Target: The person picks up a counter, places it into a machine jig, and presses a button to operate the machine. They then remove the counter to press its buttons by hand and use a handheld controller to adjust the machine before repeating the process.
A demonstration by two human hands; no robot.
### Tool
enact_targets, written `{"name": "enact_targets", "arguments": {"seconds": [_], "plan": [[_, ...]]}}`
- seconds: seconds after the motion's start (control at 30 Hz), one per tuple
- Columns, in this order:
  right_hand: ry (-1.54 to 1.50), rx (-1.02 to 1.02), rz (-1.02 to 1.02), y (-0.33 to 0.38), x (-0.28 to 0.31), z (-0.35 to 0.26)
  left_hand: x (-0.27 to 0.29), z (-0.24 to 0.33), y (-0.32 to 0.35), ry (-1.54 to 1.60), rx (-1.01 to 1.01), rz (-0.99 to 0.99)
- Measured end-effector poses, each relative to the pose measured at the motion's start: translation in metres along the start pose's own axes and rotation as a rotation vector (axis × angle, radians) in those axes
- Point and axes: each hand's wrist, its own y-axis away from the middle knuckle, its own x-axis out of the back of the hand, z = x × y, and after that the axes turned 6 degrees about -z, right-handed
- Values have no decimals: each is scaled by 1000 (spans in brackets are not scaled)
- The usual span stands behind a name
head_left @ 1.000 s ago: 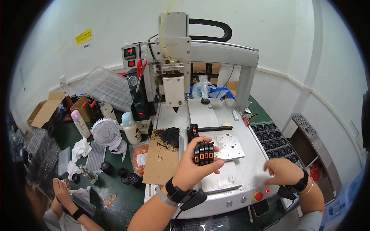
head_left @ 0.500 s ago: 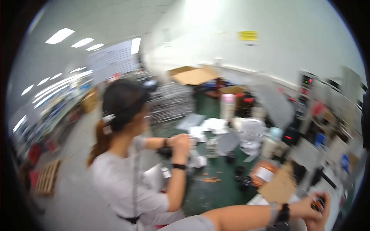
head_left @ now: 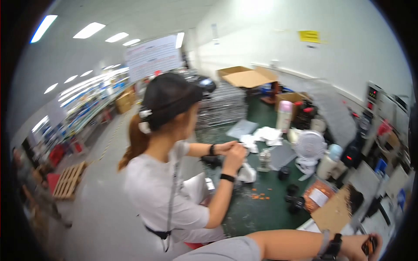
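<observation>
Our left hand (head_left: 356,247) curls round a black-and-orange part (head_left: 369,245); we judge it light, stiff, best gripped by its sides.

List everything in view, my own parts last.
Flat tabletop: one, green, centre-right
Round desk fan: one, white, on tabletop
Tall bottle: one, pink and white, left of fan
Blue-capped bottle: one, cream, right of fan
Crumpled tissues: several, white, left of fan
Loose small pieces: several, orange, on tabletop
Flat cardboard sheet: one, brown, lower right
Clear plastic bag: one, orange contents, beside cardboard sheet
Open cardboard box: one, brown, upper centre
Co-worker: one, white shirt, left of tabletop
Stacked trays: many, grey, beyond co-worker
Small block: one, black-and-orange, in left hand
Left hand: one, black wrist strap, lower right
</observation>
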Motion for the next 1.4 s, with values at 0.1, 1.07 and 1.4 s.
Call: {"name": "enact_targets", "arguments": {"seconds": [0.1,1.07,1.4], "plan": [[-153,-67,107,13,-7,15,-10,18,18,8,-62,78],[-291,-474,-86,-67,33,16,33,55,43,-1163,-103,337],[532,-305,-166,-101,-6,57,13,9,27,-1216,-271,376]]}}
